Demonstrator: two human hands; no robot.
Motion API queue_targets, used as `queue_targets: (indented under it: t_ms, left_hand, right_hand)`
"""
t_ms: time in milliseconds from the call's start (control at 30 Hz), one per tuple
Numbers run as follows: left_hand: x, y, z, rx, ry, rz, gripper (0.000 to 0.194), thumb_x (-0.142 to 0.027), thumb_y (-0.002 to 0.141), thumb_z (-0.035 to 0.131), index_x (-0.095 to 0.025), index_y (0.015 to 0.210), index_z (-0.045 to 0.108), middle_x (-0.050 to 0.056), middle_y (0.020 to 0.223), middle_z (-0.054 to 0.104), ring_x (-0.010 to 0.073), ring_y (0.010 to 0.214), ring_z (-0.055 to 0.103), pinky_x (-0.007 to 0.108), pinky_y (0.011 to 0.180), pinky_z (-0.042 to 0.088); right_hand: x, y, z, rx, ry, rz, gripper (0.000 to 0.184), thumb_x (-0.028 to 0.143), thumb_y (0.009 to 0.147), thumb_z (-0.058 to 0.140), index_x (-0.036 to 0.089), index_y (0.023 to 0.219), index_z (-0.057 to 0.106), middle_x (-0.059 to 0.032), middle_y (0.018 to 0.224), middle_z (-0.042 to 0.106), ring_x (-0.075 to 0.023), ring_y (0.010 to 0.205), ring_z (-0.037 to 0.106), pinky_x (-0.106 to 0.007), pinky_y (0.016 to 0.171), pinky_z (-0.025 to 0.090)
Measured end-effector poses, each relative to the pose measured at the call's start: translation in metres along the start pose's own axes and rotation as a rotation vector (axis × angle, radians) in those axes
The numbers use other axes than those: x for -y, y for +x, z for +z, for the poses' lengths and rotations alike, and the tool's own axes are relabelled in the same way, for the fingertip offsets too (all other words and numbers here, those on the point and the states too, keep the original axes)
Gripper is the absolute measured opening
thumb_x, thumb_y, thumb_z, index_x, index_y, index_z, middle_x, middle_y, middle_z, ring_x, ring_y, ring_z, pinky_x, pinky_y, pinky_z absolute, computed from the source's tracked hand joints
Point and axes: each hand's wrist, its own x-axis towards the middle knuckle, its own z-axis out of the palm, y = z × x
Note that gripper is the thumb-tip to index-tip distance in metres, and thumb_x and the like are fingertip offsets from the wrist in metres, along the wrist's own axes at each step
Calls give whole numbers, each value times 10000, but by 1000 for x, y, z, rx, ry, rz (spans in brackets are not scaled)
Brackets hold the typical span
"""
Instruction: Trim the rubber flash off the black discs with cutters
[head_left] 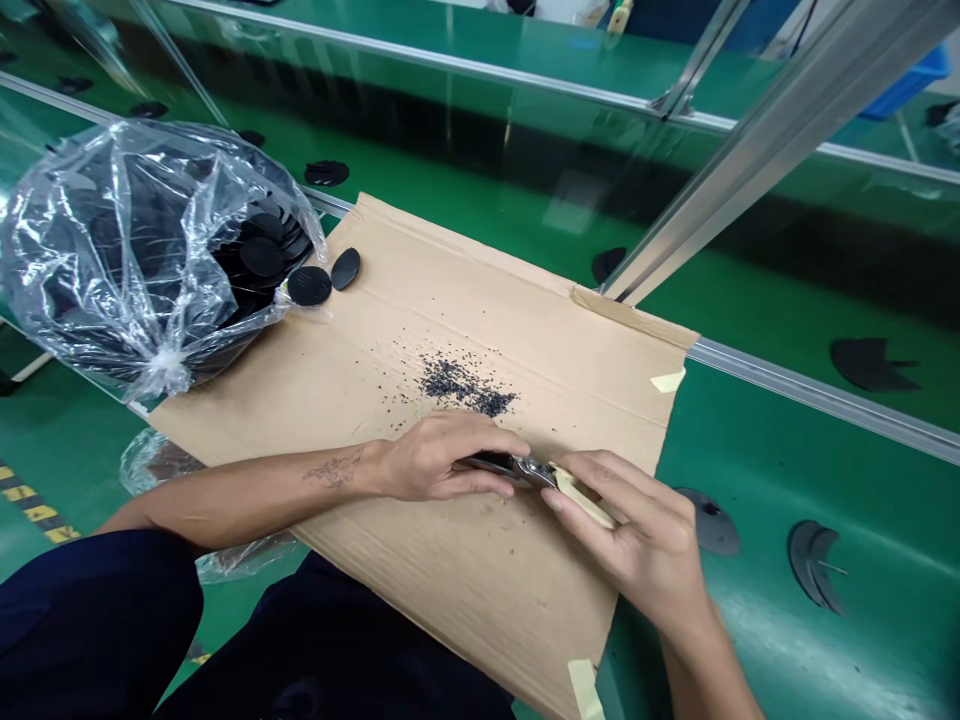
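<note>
My left hand (439, 455) is closed on a flat black piece (486, 461), probably an oval disc, mostly hidden by the fingers. Pale yellow handles of a pair of hand cutters (583, 497) lie in the grip of my right hand (645, 525). The metal head of the cutters meets the edge of the black piece, between the two hands. Just beyond my left hand, a pile of small black scraps (465, 385) is scattered over a cardboard sheet (517, 590).
A clear plastic bag (150, 240) full of black oval discs stands at the left. Two loose discs (308, 286) lie by its mouth. Black pieces (814, 565) rest on the green surface at the right. A metal post (750, 150) rises behind the cardboard.
</note>
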Motion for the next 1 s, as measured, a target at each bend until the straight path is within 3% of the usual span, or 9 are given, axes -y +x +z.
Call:
queue_targets:
  t_ms: [133, 367, 500, 633, 767, 867, 1000]
  left_hand:
    - [-1, 0, 0, 10, -14, -25, 291, -342, 987, 612, -159, 1212, 588, 46, 862, 751, 124, 733, 714, 229, 706, 601]
    - [-1, -1, -3, 36, 19, -85, 221, -279, 973, 611, -134, 1139, 592, 61, 893, 718, 139, 797, 681, 264, 727, 585]
    - [-1, 1, -6, -30, 17, -132, 166, -246, 953, 636, -151, 1089, 625, 74, 967, 695, 160, 910, 668, 303, 794, 576]
    - [0, 1, -7, -110, 87, -108, 127, -242, 933, 679, -198, 1050, 661, 29, 929, 687, 135, 850, 653, 296, 789, 552]
    - [-1, -1, -7, -149, 64, -116, 150, -275, 926, 697, -187, 1042, 662, 25, 926, 627, 113, 832, 642, 227, 695, 560]
    - [-3, -2, -7, -109, 14, -101, 106, -239, 938, 677, -169, 1010, 642, 32, 925, 627, 110, 839, 662, 220, 711, 582]
    - [-4, -1, -7, -31, -7, -84, 82, -179, 929, 674, -156, 997, 633, 45, 921, 647, 108, 829, 665, 210, 712, 583]
  right_hand:
    - [-4, -2, 3, -16, -25, 45, 198, 226, 886, 724, 227, 1084, 718, -64, 931, 748, -220, 797, 721, -354, 676, 603]
    - [-5, -1, 4, -29, -76, 97, 216, 271, 904, 710, 213, 1109, 677, -84, 976, 729, -219, 834, 695, -358, 700, 574]
    - [-3, 2, 3, -50, -48, 224, 234, 373, 910, 700, 231, 1090, 656, -60, 949, 709, -200, 782, 659, -331, 679, 551]
    - [-5, 2, -2, -116, -17, 367, 209, 396, 914, 671, 228, 1034, 641, -43, 919, 695, -184, 745, 643, -293, 633, 524]
    - [-7, 2, -2, -34, 119, 440, 220, 397, 884, 696, 224, 1003, 631, -20, 872, 683, -168, 705, 633, -273, 607, 517]
    - [-3, 2, 4, 45, 243, 431, 235, 346, 855, 720, 224, 1031, 624, -20, 899, 687, -172, 745, 653, -269, 625, 537]
    - [5, 1, 12, -13, 223, 304, 135, 199, 881, 642, 222, 1014, 626, -17, 888, 690, -148, 711, 635, -256, 613, 526]
